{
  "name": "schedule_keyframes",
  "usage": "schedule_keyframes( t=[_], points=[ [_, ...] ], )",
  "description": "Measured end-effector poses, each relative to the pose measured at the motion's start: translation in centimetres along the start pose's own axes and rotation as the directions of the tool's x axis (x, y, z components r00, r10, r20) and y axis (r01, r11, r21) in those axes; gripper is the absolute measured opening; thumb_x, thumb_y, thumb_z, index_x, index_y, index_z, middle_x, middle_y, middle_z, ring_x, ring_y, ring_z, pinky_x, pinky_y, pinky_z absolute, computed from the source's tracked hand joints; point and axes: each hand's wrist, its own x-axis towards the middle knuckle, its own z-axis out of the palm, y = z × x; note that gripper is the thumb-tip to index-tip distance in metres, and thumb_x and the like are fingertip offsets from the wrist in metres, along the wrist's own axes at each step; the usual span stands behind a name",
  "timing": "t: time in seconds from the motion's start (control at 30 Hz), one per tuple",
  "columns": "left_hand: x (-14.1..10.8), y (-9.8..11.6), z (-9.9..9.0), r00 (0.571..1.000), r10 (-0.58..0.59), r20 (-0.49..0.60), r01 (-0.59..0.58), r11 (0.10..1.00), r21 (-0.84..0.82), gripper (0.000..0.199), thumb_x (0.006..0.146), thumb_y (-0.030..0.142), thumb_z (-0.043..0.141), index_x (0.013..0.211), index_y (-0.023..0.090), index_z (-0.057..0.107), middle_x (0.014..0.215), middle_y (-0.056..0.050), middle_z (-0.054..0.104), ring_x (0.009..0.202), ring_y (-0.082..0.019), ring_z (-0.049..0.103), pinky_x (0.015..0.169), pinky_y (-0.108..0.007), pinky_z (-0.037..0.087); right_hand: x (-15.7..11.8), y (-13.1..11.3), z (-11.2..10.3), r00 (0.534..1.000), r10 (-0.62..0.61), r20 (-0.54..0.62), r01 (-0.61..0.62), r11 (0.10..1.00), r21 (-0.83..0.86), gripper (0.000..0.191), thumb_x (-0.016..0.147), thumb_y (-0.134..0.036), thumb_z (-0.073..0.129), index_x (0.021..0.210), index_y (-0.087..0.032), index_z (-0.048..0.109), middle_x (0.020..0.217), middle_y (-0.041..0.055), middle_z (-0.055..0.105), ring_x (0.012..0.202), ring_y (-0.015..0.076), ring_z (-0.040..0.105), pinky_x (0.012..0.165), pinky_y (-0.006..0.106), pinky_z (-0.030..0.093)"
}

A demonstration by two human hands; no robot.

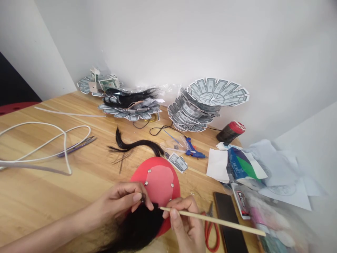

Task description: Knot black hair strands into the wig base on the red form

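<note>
A red oval piece (137, 168) with a pinkish patch (159, 179) and several silver studs lies at the near middle of the table. Black hair (142, 225) spreads over its lower part and hangs toward me. My left hand (129, 200) is closed at the oval's left side, pinching a small dark thing too small to name, just above the hair. Between thumb and fingers, my right hand (184, 218) holds a thin wooden stick (218, 221), which points left. Its tip is at the edge of the hair, over the red oval.
Behind the oval lie a lock of black hair (139, 143) and a blue glue gun (193, 149). Red-handled scissors (212, 232) and a phone (229, 221) are at right. White tubing (64, 140) and purple scissors (76, 147) lie left. Banknote-patterned paper bowls (218, 93) stand by the wall.
</note>
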Motion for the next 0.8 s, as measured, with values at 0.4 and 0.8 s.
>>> schedule_keyframes(
  t=[0.4,0.8],
  points=[
    [0.51,0.01,0.20,0.995,-0.075,-0.058,0.072,0.996,-0.055,0.054,0.091,0.068,0.069,0.089,0.015,0.077,0.065,0.003,0.052,0.042,-0.004,0.028,0.038,-0.020,0.014,0.00,0.08,0.68,0.996,-0.082,-0.047,0.082,0.997,-0.013,0.020,0.094,-0.043,0.074,0.085,-0.027,0.068,0.076,-0.0027,0.071,0.073,0.0133,0.068,0.072,0.022,0.055],
    [0.71,0.70,0.28,0.997,-0.056,-0.051,0.053,0.997,-0.063,0.055,0.092,0.066,0.069,0.083,0.012,0.073,0.070,0.001,0.058,0.038,0.000,0.026,0.038,-0.018,0.014,-0.23,0.27,0.83,0.992,-0.083,-0.095,0.076,0.994,-0.073,0.027,0.092,-0.049,0.074,0.083,-0.025,0.066,0.075,-0.0008,0.070,0.073,0.0158,0.068,0.073,0.026,0.057]
  ],
)
